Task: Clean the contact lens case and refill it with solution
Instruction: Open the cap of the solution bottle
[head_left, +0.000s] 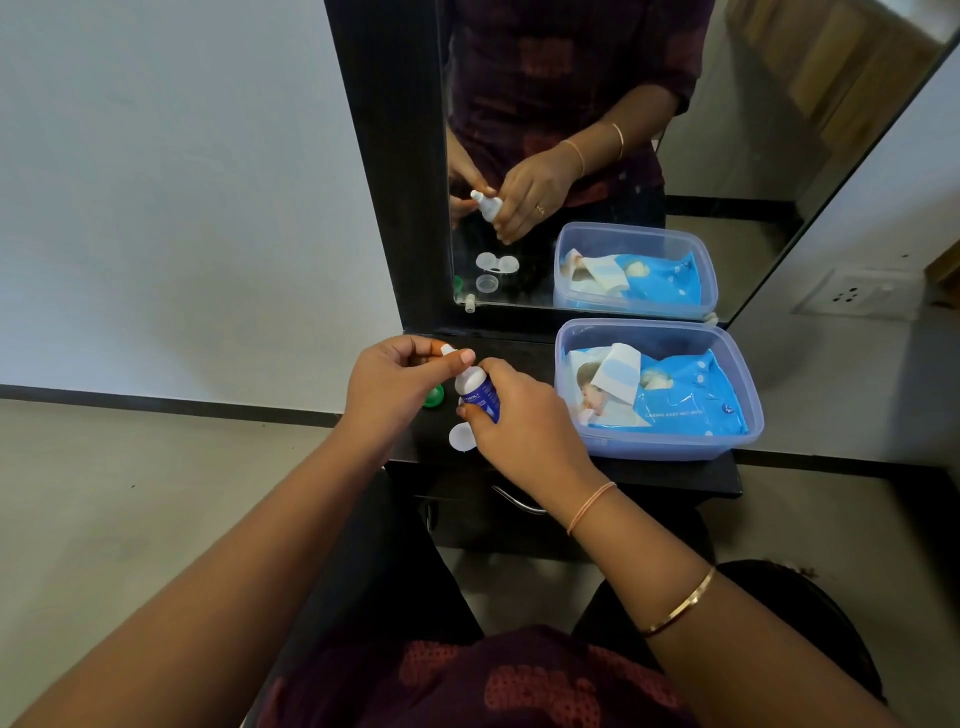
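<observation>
**Solution bottle being uncapped over the opened lens case**

The solution bottle (480, 397) is gripped by the right hand (524, 423), while its white cap (448, 351) is pinched by the left hand (395, 387). The lens case (460, 436) lies opened on the dark shelf (675, 475), largely hidden beneath the hands; a green lid (434, 397) rests alongside. Refilling appears not yet begun; whether cleaning is finished cannot be told.

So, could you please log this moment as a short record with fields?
setting: black dresser shelf below a mirror
right hand: grips the solution bottle by its body
left hand: fingers on the bottle's white tip
case parts: green cap and white cap on the shelf
container: clear tub holding a blue wet wipes pack
</observation>
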